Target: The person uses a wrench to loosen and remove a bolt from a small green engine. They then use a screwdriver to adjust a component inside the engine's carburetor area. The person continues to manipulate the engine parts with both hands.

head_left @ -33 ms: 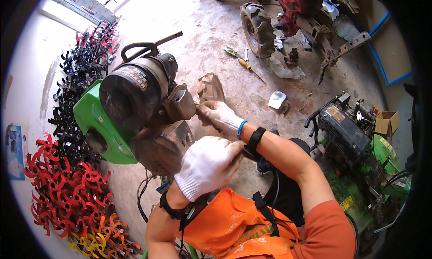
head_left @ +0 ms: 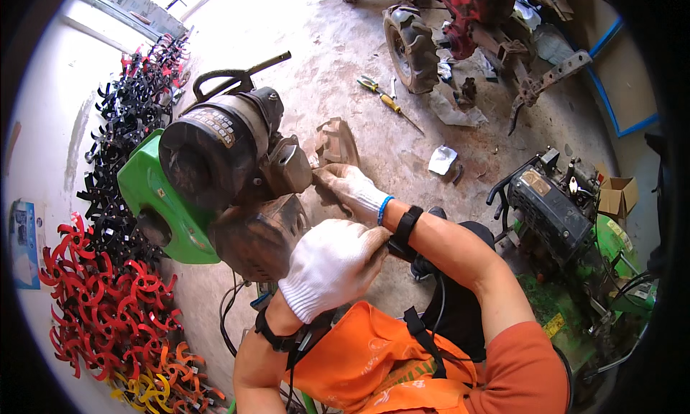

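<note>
In front of me stands a small engine machine with a black round cover [head_left: 194, 152], a green body panel [head_left: 158, 198] and a dirty brown-grey housing [head_left: 290, 166] on its right side. My right hand [head_left: 352, 189], in a white knit glove, has its fingers pinched together at the right edge of that housing; whatever lies between the fingertips is hidden. Nearer to me, beside a dark brown lower casing [head_left: 259, 234], my left hand [head_left: 332, 263] is closed in its white glove, close to my right wrist. Its grip is out of sight. Behind my right hand is a treaded tyre [head_left: 336, 142].
Heaps of black blades [head_left: 115, 162] and red curved blades [head_left: 108, 299] lie along the left wall. Green-handled pliers [head_left: 367, 83] and a yellow-handled screwdriver [head_left: 392, 103] are on the floor. A wheeled red machine [head_left: 467, 19] stands far right, a black-and-green one [head_left: 550, 205] nearer.
</note>
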`<action>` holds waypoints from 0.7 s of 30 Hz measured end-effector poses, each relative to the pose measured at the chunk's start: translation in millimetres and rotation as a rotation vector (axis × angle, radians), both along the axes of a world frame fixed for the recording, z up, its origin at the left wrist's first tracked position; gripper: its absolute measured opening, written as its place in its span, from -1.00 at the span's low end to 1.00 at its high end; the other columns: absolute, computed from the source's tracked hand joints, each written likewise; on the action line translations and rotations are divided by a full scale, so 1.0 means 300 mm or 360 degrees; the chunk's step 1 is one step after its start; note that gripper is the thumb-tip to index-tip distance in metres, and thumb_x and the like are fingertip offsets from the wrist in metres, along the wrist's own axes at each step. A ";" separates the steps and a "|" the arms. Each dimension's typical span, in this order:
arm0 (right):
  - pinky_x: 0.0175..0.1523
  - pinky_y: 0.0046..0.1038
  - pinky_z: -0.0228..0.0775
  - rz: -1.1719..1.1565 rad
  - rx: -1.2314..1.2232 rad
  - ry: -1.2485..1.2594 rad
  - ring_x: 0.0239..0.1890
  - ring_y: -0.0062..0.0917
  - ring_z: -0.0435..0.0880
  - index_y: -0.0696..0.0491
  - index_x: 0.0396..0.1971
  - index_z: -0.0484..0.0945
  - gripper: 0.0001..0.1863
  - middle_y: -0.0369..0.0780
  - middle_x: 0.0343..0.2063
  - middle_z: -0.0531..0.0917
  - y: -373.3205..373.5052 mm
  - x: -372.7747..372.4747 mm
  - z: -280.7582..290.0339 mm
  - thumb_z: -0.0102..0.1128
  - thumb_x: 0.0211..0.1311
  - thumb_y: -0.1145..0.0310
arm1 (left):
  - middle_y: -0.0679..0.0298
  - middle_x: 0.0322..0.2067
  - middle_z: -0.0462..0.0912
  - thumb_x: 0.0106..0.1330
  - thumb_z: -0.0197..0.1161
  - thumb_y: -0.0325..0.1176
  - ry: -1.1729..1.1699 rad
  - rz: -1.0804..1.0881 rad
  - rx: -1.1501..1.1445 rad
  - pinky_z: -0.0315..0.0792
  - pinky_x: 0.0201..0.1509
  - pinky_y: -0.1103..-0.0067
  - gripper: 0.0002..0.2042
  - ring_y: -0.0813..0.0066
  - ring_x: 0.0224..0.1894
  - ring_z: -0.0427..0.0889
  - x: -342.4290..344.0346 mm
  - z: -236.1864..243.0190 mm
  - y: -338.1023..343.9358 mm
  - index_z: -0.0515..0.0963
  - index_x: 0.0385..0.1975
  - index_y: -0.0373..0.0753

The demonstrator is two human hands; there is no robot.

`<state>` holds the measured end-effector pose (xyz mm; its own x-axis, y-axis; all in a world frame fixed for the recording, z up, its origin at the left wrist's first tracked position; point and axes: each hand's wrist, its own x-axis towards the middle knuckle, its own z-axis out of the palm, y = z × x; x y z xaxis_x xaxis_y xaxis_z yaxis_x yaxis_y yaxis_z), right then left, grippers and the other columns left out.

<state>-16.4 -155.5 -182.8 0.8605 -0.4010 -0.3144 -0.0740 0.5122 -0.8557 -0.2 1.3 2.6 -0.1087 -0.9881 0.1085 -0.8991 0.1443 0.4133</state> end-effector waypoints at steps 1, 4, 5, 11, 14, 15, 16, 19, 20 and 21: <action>-0.16 -0.47 0.69 0.0007 0.0110 0.0030 -0.24 -0.66 0.75 0.12 0.37 0.78 -0.54 -0.38 -0.20 0.78 0.013 -0.009 -0.003 0.31 0.93 0.03 | 0.07 -0.20 0.88 0.33 0.64 -0.36 -0.0006 0.0004 0.0001 0.77 0.05 0.14 -0.65 -0.09 -0.10 0.90 -0.002 0.000 -0.001 0.83 0.09 -0.20; -0.10 -0.48 0.73 -0.0163 0.0474 -0.0084 -0.20 -0.65 0.78 0.13 0.38 0.77 -0.56 -0.34 -0.12 0.84 0.060 0.021 -0.032 0.30 0.94 0.07 | 0.07 -0.21 0.88 0.34 0.65 -0.36 -0.0019 -0.0015 0.0039 0.77 0.05 0.15 -0.66 -0.09 -0.11 0.90 0.000 0.000 -0.007 0.83 0.09 -0.19; -0.07 -0.48 0.74 -0.0164 0.0595 -0.0116 -0.18 -0.64 0.80 0.13 0.38 0.77 -0.57 -0.32 -0.10 0.86 0.070 0.032 -0.058 0.31 0.94 0.08 | 0.08 -0.21 0.88 0.34 0.65 -0.36 -0.0028 -0.0011 0.0078 0.77 0.05 0.15 -0.66 -0.09 -0.12 0.90 0.001 -0.001 -0.006 0.83 0.09 -0.19; 0.04 -0.33 0.60 -0.0049 0.0251 -0.0089 -0.10 -0.44 0.75 0.10 0.29 0.77 -0.33 -0.20 -0.05 0.84 0.117 0.155 -0.317 0.20 0.89 -0.29 | 0.07 -0.22 0.88 0.36 0.64 -0.36 -0.0021 0.0011 0.0100 0.75 0.04 0.14 -0.69 -0.09 -0.13 0.89 0.000 -0.009 -0.001 0.83 0.07 -0.20; -0.10 -0.34 0.67 -0.0234 0.0311 -0.0307 -0.24 -0.51 0.78 0.03 0.16 0.86 -0.34 -0.27 -0.16 0.86 0.173 0.222 -0.369 0.26 0.85 -0.35 | 0.07 -0.21 0.88 0.37 0.64 -0.36 -0.0051 -0.0002 0.0093 0.75 0.03 0.14 -0.70 -0.08 -0.12 0.89 0.000 -0.012 -0.005 0.83 0.07 -0.21; 0.01 -0.33 0.68 -0.0274 0.0140 -0.0074 -0.13 -0.47 0.79 0.05 0.23 0.85 -0.31 -0.23 -0.08 0.88 0.188 0.219 -0.358 0.24 0.86 -0.35 | 0.09 -0.25 0.85 0.41 0.62 -0.33 -0.0038 -0.0017 0.0016 0.74 -0.01 0.14 -0.75 -0.04 -0.17 0.87 -0.001 -0.016 -0.010 0.82 0.03 -0.19; 0.13 -0.32 0.68 -0.0293 -0.0019 0.0173 -0.01 -0.43 0.81 0.07 0.30 0.84 -0.28 -0.19 0.00 0.90 0.197 0.213 -0.331 0.21 0.87 -0.36 | 0.10 -0.29 0.81 0.45 0.61 -0.29 -0.0033 -0.0030 -0.0037 0.72 -0.06 0.15 -0.79 -0.01 -0.21 0.86 -0.002 -0.020 -0.016 0.81 -0.02 -0.17; 0.34 -0.30 0.66 -0.0142 -0.0388 0.0359 0.17 -0.41 0.79 0.16 0.40 0.81 -0.23 -0.10 0.17 0.92 0.138 0.141 -0.190 0.15 0.91 -0.32 | 0.13 -0.34 0.78 0.49 0.58 -0.26 -0.0022 -0.0043 -0.0051 0.71 -0.09 0.15 -0.81 0.01 -0.24 0.84 -0.004 -0.022 -0.021 0.80 -0.03 -0.15; 0.38 -0.29 0.65 0.0034 -0.0492 0.0359 0.18 -0.42 0.78 0.19 0.40 0.81 -0.23 -0.08 0.21 0.91 0.088 0.107 -0.138 0.13 0.92 -0.30 | 0.13 -0.34 0.78 0.50 0.58 -0.25 -0.0020 -0.0038 -0.0037 0.71 -0.08 0.16 -0.81 0.01 -0.24 0.84 -0.003 -0.021 -0.021 0.80 -0.02 -0.15; 0.38 -0.21 0.66 0.0007 -0.0414 0.0123 0.18 -0.29 0.84 0.07 0.33 0.87 -0.40 -0.08 0.20 0.92 0.041 0.074 -0.091 0.26 0.89 -0.19 | 0.13 -0.34 0.77 0.50 0.57 -0.25 -0.0026 -0.0048 -0.0031 0.71 -0.08 0.16 -0.80 0.01 -0.23 0.84 -0.001 -0.020 -0.020 0.80 -0.01 -0.15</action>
<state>5.9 -143.2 -210.2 0.8398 -0.4734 -0.2658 -0.1456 0.2753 -0.9503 -0.6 -4.7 -3.4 -0.1406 -0.9821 0.1255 -0.9008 0.1795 0.3955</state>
